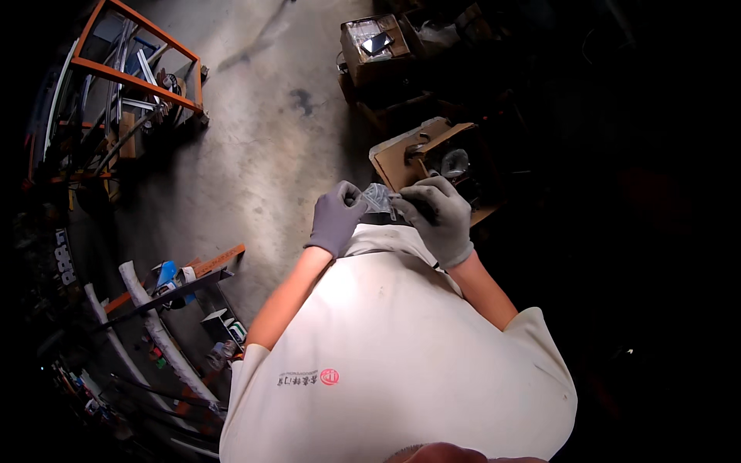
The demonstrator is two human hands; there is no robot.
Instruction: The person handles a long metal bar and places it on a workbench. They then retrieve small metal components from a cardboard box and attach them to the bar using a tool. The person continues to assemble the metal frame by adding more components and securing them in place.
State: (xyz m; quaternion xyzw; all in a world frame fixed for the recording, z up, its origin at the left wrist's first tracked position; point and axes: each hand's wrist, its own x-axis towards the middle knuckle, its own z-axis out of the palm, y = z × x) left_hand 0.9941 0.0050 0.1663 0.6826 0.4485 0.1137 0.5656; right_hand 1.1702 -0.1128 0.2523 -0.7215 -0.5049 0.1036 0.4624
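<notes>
Both my hands wear grey work gloves and meet in front of my waist. Between them is a small clear plastic bag (377,199) with thin pale pieces showing inside. My left hand (338,216) is closed, its thumb and fingers pinching the bag's left side. On the other side my right hand (440,217) has its fingertips closed at the bag's right edge, by a small light piece. Whether that piece is in the bag or outside it, I cannot tell. Just beyond my right hand stands an open cardboard box (409,154) with a clear plastic item (455,163) in it.
Farther ahead, a phone (377,43) lies on another carton (363,65). An orange metal rack (139,77) holding long metal profiles stands at the far left. Nearer left is shelving with white-wrapped lengths (162,332) and a blue-and-white container (167,275). The right side is dark.
</notes>
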